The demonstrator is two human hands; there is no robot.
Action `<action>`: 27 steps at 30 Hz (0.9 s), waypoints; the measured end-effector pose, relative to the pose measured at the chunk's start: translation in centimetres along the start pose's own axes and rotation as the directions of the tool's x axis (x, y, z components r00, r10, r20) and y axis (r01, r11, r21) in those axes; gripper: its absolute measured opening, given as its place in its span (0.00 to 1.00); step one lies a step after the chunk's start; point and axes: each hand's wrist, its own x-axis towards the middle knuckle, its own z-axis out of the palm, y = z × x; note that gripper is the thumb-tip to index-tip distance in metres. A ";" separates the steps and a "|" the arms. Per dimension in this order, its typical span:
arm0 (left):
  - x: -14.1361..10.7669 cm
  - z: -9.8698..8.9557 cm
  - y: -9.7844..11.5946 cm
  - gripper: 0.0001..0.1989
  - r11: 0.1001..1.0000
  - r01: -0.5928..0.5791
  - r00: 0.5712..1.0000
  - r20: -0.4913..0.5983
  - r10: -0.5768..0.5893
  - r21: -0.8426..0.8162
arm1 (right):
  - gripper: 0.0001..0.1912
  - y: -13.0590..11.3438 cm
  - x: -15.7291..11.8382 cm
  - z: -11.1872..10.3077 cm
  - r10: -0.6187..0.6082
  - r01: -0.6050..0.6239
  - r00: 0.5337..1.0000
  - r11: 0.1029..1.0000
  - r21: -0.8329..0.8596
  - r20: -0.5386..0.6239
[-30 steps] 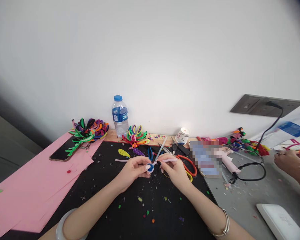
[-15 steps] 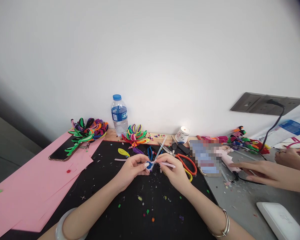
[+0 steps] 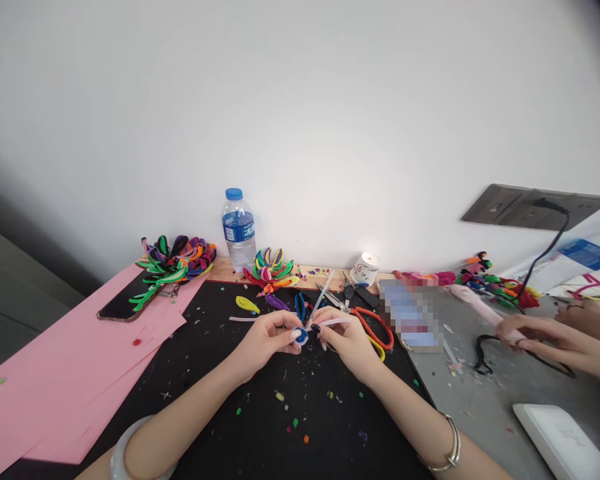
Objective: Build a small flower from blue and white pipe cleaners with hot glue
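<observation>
In front of me, over the black mat point(image 3: 260, 427), my left hand point(image 3: 273, 337) is closed in a pinch on a small blue pipe-cleaner loop point(image 3: 301, 336) with a pale rim. My right hand point(image 3: 344, 340) pinches a pale lilac pipe cleaner point(image 3: 337, 321) right beside it. Another pale end pokes out to the left of my left hand. Just beyond my fingers lie yellow point(image 3: 247, 305), purple and dark blue pipe-cleaner loops. A thin translucent stick point(image 3: 325, 288) slants up between my hands. Scissors with orange handles point(image 3: 377, 328) rest by my right hand, partly covering a yellow-handled pair.
Pink paper point(image 3: 80, 367), a dark phone point(image 3: 123, 303) and a bunch of looped pipe cleaners point(image 3: 180, 263) are at left. A water bottle point(image 3: 239, 233) and paper cup point(image 3: 365, 269) stand along the wall. At right, another person's hand point(image 3: 555, 343) holds a corded pink tool point(image 3: 480, 310).
The blue loop has turned to face me more, and my fingers have shifted slightly. At right, the other person has picked up the pink tool, and its cord has moved.
</observation>
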 end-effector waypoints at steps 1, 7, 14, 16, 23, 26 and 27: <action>0.0 0.0 0.0 0.07 1.000 0.006 1.000 0.003 -0.006 -0.009 | 0.05 0.0 0.0 -0.1 -0.006 0.006 1.000 1.000 0.010 0.012; -0.1 0.2 0.0 0.07 0.994 0.060 0.998 0.027 -0.058 -0.095 | 0.04 -0.3 0.2 -0.6 -0.058 0.060 0.997 0.997 -0.040 0.050; -0.4 0.3 0.3 0.08 0.984 0.117 0.992 0.051 -0.111 -0.135 | 0.05 -1.2 0.1 -0.9 -0.131 0.151 0.986 0.963 -0.221 0.102; -0.4 0.3 0.4 0.08 0.983 0.129 0.991 0.054 -0.123 -0.127 | 0.05 -1.3 0.1 -0.9 -0.133 0.160 0.984 0.955 -0.250 0.121; -0.3 0.3 0.2 0.09 0.986 0.136 0.990 0.037 -0.133 -0.093 | 0.05 -1.2 0.1 -0.9 -0.109 0.145 0.983 0.956 -0.255 0.150; -0.2 0.3 0.3 0.09 0.988 0.132 0.991 0.034 -0.130 -0.085 | 0.05 -1.2 0.0 -0.7 -0.092 0.130 0.983 0.960 -0.250 0.157; -0.2 0.3 0.3 0.09 0.988 0.125 0.992 0.034 -0.123 -0.086 | 0.05 -1.1 0.0 -0.7 -0.092 0.125 0.985 0.963 -0.240 0.144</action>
